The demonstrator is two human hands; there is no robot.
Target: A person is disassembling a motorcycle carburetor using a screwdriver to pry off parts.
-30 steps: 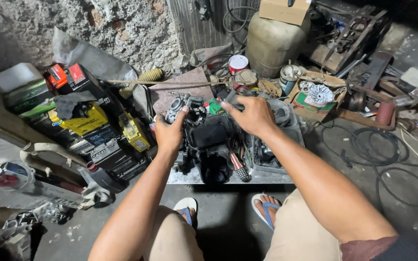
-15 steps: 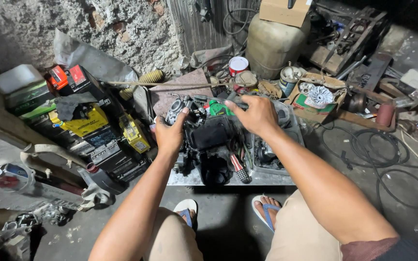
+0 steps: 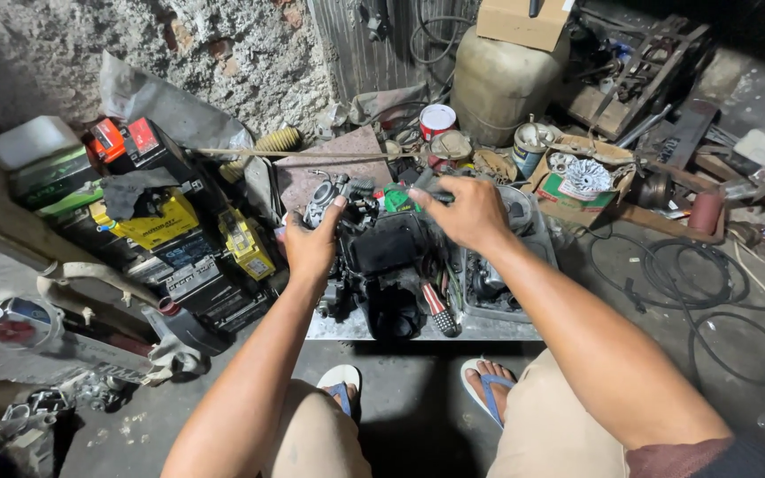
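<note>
A grimy black and metal engine assembly [image 3: 382, 257] lies on a low metal tray [image 3: 498, 329] in front of my knees. My left hand [image 3: 312, 243] grips its left side, next to a silver carburettor-like part [image 3: 322, 196]. My right hand [image 3: 464, 212] is closed over a dark tool at the top of the assembly, beside a green piece [image 3: 397, 200]. A screwdriver with a red and white striped handle [image 3: 436, 310] rests on the tray's front.
Stacked batteries, black, yellow [image 3: 157, 221] and red-topped, fill the left. A beige jerrycan [image 3: 498, 84], a small tin [image 3: 438, 119] and a cardboard box [image 3: 577, 181] stand behind. Black cable coils [image 3: 701, 283] lie on the floor at right. My sandalled feet [image 3: 489, 385] sit below the tray.
Both hands stay on the engine assembly; my right hand has shifted slightly over its top. Little else differs.
</note>
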